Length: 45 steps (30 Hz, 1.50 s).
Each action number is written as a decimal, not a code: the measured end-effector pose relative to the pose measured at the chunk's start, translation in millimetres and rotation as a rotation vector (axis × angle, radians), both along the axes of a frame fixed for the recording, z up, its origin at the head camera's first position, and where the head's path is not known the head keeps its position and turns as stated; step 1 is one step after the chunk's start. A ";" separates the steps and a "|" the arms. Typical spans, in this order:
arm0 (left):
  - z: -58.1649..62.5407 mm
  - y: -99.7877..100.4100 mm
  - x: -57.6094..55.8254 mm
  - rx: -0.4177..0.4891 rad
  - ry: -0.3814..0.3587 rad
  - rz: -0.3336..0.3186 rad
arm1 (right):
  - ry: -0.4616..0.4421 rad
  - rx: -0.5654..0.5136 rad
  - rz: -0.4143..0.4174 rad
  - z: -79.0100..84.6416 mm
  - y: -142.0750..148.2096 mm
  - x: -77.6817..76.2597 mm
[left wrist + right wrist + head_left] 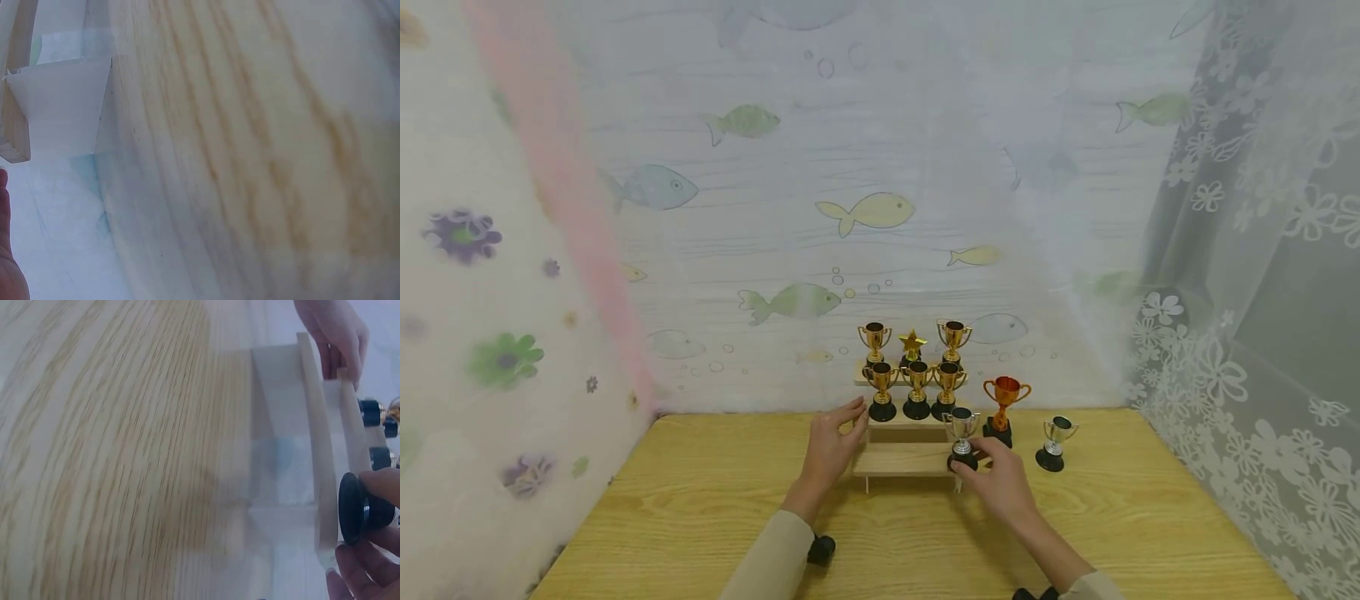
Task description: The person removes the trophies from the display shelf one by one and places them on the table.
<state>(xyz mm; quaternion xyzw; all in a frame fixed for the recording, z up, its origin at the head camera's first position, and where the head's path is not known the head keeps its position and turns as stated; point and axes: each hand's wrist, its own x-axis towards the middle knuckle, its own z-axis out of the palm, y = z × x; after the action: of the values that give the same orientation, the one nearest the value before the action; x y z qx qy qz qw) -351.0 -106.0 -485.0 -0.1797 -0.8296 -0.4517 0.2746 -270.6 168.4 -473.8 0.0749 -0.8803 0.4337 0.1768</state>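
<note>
Two sleeves [767, 557], two hands [997, 483], nine trophies [961, 427], one wooden stand [898, 460]

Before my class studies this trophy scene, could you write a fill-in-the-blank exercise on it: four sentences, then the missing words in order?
1. The right hand grips a two-handled trophy cup whose colour is ____.
2. The star trophy stands on the ____ tier of the wooden stand.
3. On the stand's middle tier stand ____ gold trophy cups.
4. On the table, in the head view, the orange trophy cup is to the ____ of the stand.
Missing words: silver; top; three; right.
</note>
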 end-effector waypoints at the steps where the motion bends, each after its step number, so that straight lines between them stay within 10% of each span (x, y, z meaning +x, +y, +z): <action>1: -0.1 -0.1 0.2 0.002 -0.003 0.000 | -0.006 0.004 -0.003 -0.7 2.0 -0.1; 45: -0.4 0.6 -3.3 0.019 0.020 0.004 | -0.171 0.100 -0.076 -15.9 57.8 -32.9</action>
<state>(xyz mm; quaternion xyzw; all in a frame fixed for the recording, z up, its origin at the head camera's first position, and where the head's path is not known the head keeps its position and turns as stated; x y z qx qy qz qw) -354.3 -105.4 -485.4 -0.1798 -0.8229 -0.4570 0.2856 -303.6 226.2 -489.8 0.0129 -0.9150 0.3870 0.1134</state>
